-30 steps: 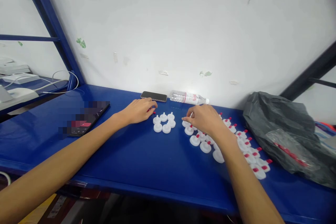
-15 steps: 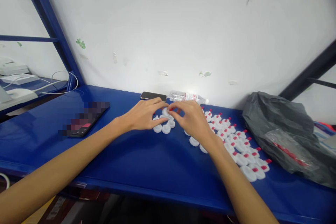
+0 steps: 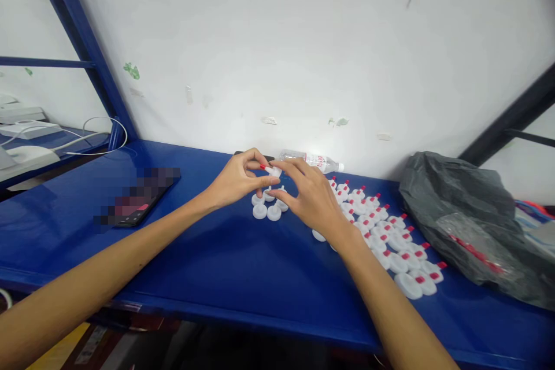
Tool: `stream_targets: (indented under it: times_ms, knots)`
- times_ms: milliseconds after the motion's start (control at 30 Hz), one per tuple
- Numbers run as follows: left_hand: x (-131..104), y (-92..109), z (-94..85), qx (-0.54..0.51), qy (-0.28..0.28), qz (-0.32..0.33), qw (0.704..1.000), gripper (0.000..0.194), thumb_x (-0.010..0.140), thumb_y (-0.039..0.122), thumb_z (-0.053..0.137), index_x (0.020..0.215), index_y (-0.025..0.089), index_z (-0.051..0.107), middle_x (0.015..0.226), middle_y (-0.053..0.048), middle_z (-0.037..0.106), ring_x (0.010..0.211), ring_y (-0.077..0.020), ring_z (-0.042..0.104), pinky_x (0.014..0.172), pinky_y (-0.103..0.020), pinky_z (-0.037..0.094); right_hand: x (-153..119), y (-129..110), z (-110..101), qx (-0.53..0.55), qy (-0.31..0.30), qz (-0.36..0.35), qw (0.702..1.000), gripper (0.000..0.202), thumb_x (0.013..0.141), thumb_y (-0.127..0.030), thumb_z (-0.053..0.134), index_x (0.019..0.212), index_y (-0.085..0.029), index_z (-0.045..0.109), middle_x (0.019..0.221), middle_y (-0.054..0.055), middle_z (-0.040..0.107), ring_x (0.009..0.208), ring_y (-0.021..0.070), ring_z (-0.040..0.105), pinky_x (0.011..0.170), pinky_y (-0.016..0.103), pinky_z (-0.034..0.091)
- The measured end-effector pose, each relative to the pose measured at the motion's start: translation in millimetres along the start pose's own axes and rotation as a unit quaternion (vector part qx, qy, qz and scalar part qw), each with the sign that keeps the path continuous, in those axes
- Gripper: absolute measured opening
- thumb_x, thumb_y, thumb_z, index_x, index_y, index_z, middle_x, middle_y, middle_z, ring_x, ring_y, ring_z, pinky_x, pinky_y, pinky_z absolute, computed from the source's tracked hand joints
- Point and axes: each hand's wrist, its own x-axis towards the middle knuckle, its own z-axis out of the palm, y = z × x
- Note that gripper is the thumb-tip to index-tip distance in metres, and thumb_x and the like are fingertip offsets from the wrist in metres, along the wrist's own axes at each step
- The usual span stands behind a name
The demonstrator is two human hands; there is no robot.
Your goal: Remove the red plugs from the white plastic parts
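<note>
Between both hands, above the blue table, is a small white round piece (image 3: 274, 171) with a red tip pointing left. My left hand (image 3: 243, 176) pinches it near the red tip. My right hand (image 3: 309, 191) has its fingers curved around the piece's right side, thumb and fingertips apart; whether they touch it is hard to see. Below the hands several white round pieces without red tips (image 3: 259, 211) lie in a small cluster. To the right, partly behind my right forearm, many red-tipped white pieces (image 3: 399, 262) lie in slanting rows.
A clear bottle (image 3: 323, 162) lies against the wall, beside a dark phone (image 3: 243, 154) partly behind my left hand. A black tablet (image 3: 141, 208) is at the left. A grey plastic bag (image 3: 459, 196) holds the right side of the blue table (image 3: 243, 277).
Both hands have lifted slightly, and the piece between them has turned so its red tip shows at my left fingers. My right fingers have spread somewhat.
</note>
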Motion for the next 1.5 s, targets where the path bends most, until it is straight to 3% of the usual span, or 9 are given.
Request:
stream_targets:
  times_ms: [200,333,400,767,900,1033,1133,1333,1500]
  knots:
    - [-4,-3,6.2,0.089,-0.025,0.016,0.996,0.031,0.102,0.050,0.051,0.094,0.021,0.050,0.077,0.001,0.069,0.054,-0.0134,0.068,0.048,-0.022,0.042,-1,1,9,-0.008,0.050,-0.001,0.999,0.033,0.096,-0.030,0.070,0.128,-0.019,0.067,0.116,0.009,0.078,0.105,0.0269,0.072,0.091,0.040,0.053]
    - [-6,-5,1.0,0.371,0.001,0.134,0.919,0.031,0.108,0.038,0.035,0.091,0.020,0.054,0.084,-0.002,0.062,0.075,-0.0167,0.061,0.067,-0.029,0.043,-2,2,8,-0.024,0.027,-0.013,0.999,0.035,0.097,-0.030,0.069,0.130,-0.018,0.067,0.120,0.010,0.077,0.108,0.0277,0.071,0.097,0.043,0.051]
    - [-6,-5,-0.6,0.413,-0.015,0.157,0.897,0.032,0.109,0.036,0.031,0.091,0.020,0.053,0.088,-0.003,0.059,0.079,-0.0178,0.056,0.070,-0.031,0.041,-3,4,7,-0.027,0.017,-0.015,0.999,0.035,0.097,-0.030,0.069,0.129,-0.018,0.067,0.120,0.009,0.077,0.108,0.0270,0.071,0.097,0.043,0.049]
    - [-3,1,10.2,0.123,0.027,0.029,0.992,0.044,0.100,0.048,0.042,0.065,0.022,0.036,0.060,0.004,0.035,0.055,-0.0123,0.033,0.053,-0.028,0.028,7,8,5,-0.100,0.025,-0.028,0.994,0.025,0.102,-0.027,0.061,0.126,-0.027,0.066,0.111,0.003,0.080,0.093,0.0214,0.071,0.099,0.040,0.038]
    - [1,2,-2.6,0.015,0.053,-0.050,0.997,0.042,0.097,0.045,0.040,0.064,0.024,0.025,0.059,0.006,0.019,0.048,-0.0107,0.017,0.046,-0.027,0.019,1,33,-14,-0.133,0.110,0.077,0.982,0.022,0.100,-0.029,0.061,0.120,-0.026,0.070,0.091,0.005,0.080,0.083,0.0253,0.071,0.094,0.043,0.042]
    - [7,-8,-21.9,0.292,0.115,0.010,0.950,0.038,0.099,0.037,0.039,0.063,0.023,0.035,0.057,0.002,0.036,0.052,-0.0143,0.034,0.052,-0.029,0.026,-3,47,-33,-0.073,0.209,0.179,0.959,0.022,0.096,-0.037,0.064,0.114,-0.027,0.071,0.085,0.002,0.077,0.084,0.0264,0.072,0.088,0.042,0.049]
    - [9,-20,-27.4,0.462,0.071,0.011,0.884,0.028,0.099,0.032,0.042,0.076,0.021,0.055,0.071,-0.003,0.059,0.063,-0.0189,0.052,0.059,-0.032,0.034,-2,39,-28,-0.018,0.192,0.159,0.968,0.012,0.095,-0.031,0.064,0.104,-0.027,0.071,0.092,0.001,0.077,0.087,0.0235,0.073,0.088,0.039,0.051]
    - [8,-32,-25.8,0.497,-0.014,0.004,0.868,0.031,0.098,0.029,0.042,0.097,0.020,0.072,0.111,-0.010,0.065,0.093,-0.0248,0.066,0.078,-0.036,0.049,1,20,2,0.044,0.089,0.068,0.993,0.009,0.090,-0.032,0.076,0.090,-0.023,0.075,0.120,0.007,0.073,0.110,0.0253,0.068,0.099,0.041,0.049]
    - [9,-37,-27.0,0.492,-0.048,0.027,0.869,0.030,0.099,0.028,0.044,0.097,0.021,0.073,0.110,-0.009,0.067,0.096,-0.0247,0.066,0.079,-0.035,0.049,0,14,11,0.050,0.025,0.068,0.996,0.009,0.095,-0.031,0.071,0.095,-0.024,0.076,0.097,0.004,0.077,0.094,0.0223,0.070,0.088,0.038,0.050]
